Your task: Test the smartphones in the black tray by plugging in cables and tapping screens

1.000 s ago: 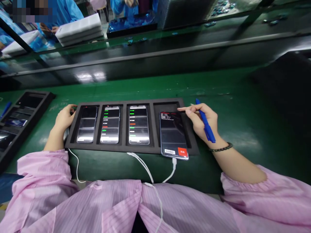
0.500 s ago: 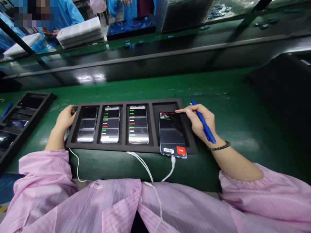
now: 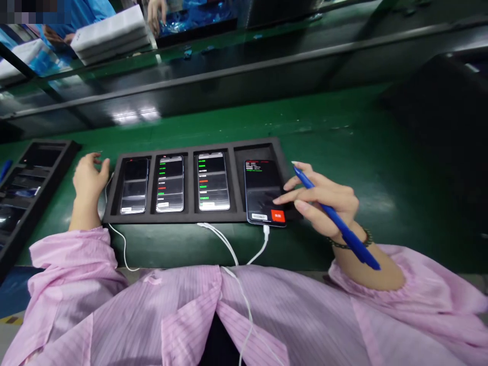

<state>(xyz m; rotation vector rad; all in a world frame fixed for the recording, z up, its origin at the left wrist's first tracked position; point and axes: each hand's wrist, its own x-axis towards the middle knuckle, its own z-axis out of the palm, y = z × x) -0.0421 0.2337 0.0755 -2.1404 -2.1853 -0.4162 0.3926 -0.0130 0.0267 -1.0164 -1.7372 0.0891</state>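
A black foam tray (image 3: 190,217) on the green bench holds several phones with lit screens. The rightmost phone (image 3: 263,190) sticks out over the tray's near edge, shows a red button and has a white cable (image 3: 259,249) plugged in. My right hand (image 3: 324,201) grips a blue pen (image 3: 335,218), and one of its fingers reaches to the phone's right edge near the red button. My left hand (image 3: 88,178) rests at the tray's left end, fingers loosely apart, holding nothing.
A second black tray (image 3: 23,188) with phones lies at the far left. White cables (image 3: 122,249) run from the tray toward my lap. White boxes (image 3: 110,33) and people in blue coats are beyond the far rail. A dark box (image 3: 442,112) stands at right.
My right hand has moved from the top of the rightmost phone down to its lower right, near the red button. The left hand has slid slightly left of the tray. The view tilted down.
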